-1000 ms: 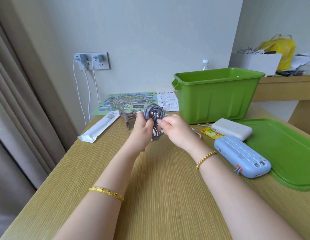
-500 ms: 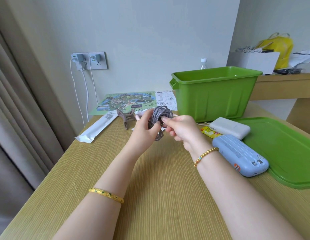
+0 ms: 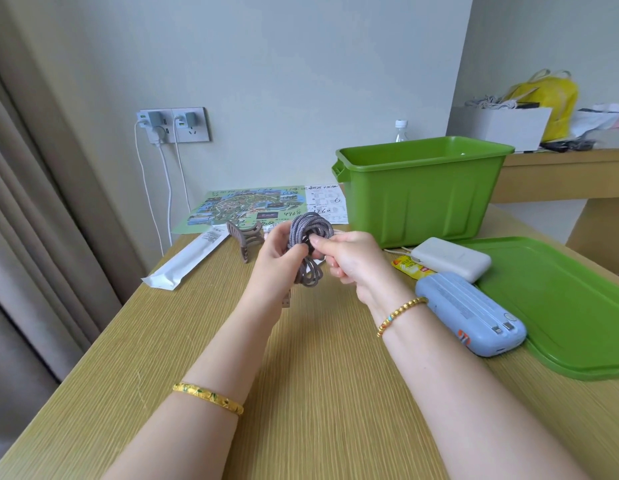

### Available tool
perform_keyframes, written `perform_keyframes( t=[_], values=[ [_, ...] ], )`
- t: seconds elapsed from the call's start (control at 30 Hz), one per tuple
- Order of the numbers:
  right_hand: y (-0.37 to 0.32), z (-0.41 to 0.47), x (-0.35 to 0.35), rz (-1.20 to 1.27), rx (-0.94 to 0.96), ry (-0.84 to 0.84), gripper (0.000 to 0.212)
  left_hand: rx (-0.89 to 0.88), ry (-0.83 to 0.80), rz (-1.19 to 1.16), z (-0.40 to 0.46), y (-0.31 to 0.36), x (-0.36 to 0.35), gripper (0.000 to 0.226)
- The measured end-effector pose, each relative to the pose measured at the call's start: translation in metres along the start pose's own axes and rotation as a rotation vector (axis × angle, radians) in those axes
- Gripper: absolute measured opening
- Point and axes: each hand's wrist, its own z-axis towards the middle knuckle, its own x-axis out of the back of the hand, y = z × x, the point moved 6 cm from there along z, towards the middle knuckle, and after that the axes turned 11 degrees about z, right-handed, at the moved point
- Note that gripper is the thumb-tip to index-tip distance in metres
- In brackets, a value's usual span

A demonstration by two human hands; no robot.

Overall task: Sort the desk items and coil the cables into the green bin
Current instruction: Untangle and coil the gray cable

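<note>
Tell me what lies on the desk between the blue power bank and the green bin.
In the head view, a white power bank and a yellow packet lie there.

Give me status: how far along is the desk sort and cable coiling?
Done: lid off the green bin; nothing visible in it from here. In hand: grey cable, mostly coiled, held by left hand and right hand. Left on desk: white power bank, blue power bank, hair claw, map.
</note>
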Motion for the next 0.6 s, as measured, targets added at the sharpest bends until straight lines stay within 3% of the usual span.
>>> perform_keyframes(
  t=[0.1,0.23,0.4,0.53,0.6],
  values=[
    [-0.002,0.000,0.000,-0.119,0.098,0.064,0.036,-0.002,-0.023,0.077,0.001,-0.001,-0.001,0.032],
    [-0.015,-0.004,0.006,-0.566,0.323,0.273,0.038,-0.059,-0.029,0.217,0.003,-0.001,-0.007,0.034],
    [-0.023,-0.002,0.006,-0.467,0.442,0.291,0.016,-0.080,0.003,0.149,0.004,0.001,-0.002,0.035],
    [-0.019,0.006,0.012,-0.378,0.326,0.214,0.045,-0.063,0.031,0.140,0.004,0.000,0.001,0.035],
    [-0.016,0.009,0.011,-0.279,0.252,0.090,0.052,-0.044,0.033,0.123,0.003,0.000,0.002,0.032]
  ],
)
